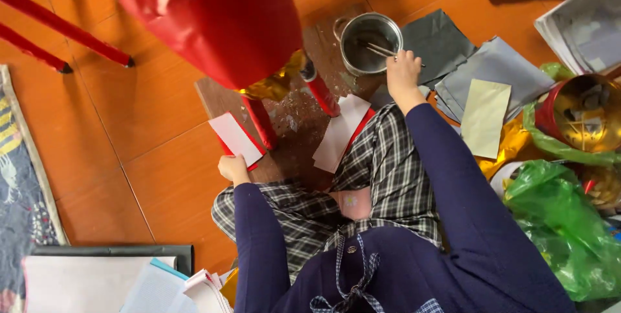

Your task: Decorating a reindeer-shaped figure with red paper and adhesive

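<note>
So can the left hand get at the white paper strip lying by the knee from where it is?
Probably yes: the left hand holds a red-backed card, and the white paper strip lies uncovered on the board nearby.

Dull grey metal pot [370,43], glossy red foil sheet [213,15], matt white-backed red paper card [235,138], rough stained wooden board [291,125], shiny green plastic bag [563,222], smooth orange floor tiles [149,119].

Orange tiled floor [149,112], patterned rug [19,177] at its edge.
</note>
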